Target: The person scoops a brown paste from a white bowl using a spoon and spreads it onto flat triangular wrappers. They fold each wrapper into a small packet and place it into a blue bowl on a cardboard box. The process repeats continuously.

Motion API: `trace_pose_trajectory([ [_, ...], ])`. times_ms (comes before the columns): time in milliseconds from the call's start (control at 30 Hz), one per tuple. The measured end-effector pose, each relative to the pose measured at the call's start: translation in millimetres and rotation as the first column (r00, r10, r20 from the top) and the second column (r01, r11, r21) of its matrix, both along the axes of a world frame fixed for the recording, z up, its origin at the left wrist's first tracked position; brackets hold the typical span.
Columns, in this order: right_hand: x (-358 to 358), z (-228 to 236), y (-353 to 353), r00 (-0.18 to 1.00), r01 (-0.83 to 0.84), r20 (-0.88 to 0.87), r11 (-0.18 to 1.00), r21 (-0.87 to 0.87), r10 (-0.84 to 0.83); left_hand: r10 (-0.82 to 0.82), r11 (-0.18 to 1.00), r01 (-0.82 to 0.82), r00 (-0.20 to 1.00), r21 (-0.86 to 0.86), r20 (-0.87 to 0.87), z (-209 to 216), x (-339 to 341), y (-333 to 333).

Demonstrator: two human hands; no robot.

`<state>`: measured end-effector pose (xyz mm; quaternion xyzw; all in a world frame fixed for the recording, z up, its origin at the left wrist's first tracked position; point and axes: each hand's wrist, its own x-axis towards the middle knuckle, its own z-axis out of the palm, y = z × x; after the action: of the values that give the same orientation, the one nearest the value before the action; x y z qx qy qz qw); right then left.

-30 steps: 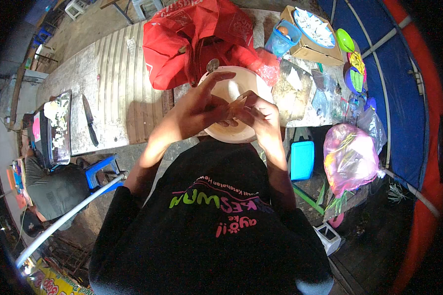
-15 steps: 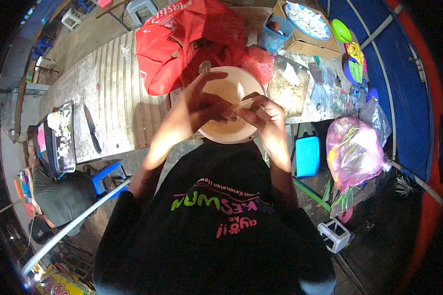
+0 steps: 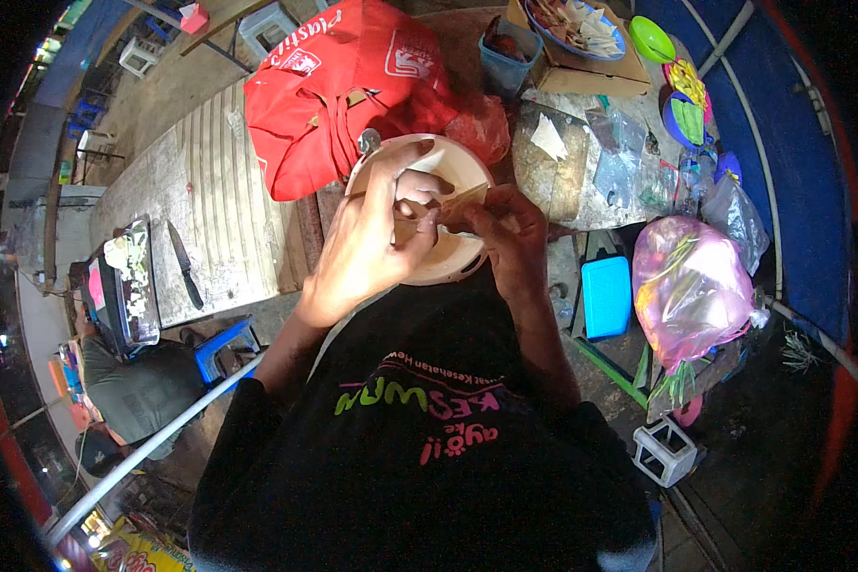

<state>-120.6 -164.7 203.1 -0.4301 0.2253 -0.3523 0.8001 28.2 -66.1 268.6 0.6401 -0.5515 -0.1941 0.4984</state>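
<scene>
Over a pale round bowl (image 3: 462, 157), my two hands meet around a small thin cream-coloured folded sheet (image 3: 464, 203). My right hand (image 3: 513, 234) pinches its right side between thumb and fingers. At the sheet's left edge are the thumb and curled fingertips of my left hand (image 3: 372, 238), closed on it as far as I can see. Both hands cover much of the bowl, so its contents are mostly hidden. A metal spoon's end (image 3: 369, 141) sticks up at the bowl's far left rim.
A large red bag (image 3: 343, 95) stands behind the bowl. To the left lie a knife (image 3: 185, 267) and a tray of chopped pale pieces (image 3: 135, 276). At far right, a blue plate of folded pieces (image 3: 582, 29) rests on a cardboard box (image 3: 591, 78). A pink plastic bag (image 3: 691, 286) hangs right.
My left fingers have curled in, and the thumb has come against the sheet. The right hand keeps its pinch. My view has shifted slightly.
</scene>
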Motion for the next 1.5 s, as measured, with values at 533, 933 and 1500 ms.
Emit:
trace_pose_trajectory([
  [533, -29.0, 13.7, -52.1, 0.993, 0.114, -0.016, 0.993, 0.033, -0.114, -0.136, 0.990, 0.139, 0.968, -0.003, -0.209, -4.2, -25.4, -53.5],
  [933, -62.7, 6.5, -120.8, 0.996, 0.005, -0.081, 0.983, -0.185, -0.020, 0.000, 0.986, 0.085, 0.860, 0.144, -0.510, -19.4, -47.4, -114.1],
  [1500, -74.1, -20.8, -368.1, 0.854, 0.122, -0.414, 0.893, -0.433, -0.317, 0.399, 0.906, -0.406, 0.730, 0.118, -0.554, -74.5, -40.9, -85.3],
])
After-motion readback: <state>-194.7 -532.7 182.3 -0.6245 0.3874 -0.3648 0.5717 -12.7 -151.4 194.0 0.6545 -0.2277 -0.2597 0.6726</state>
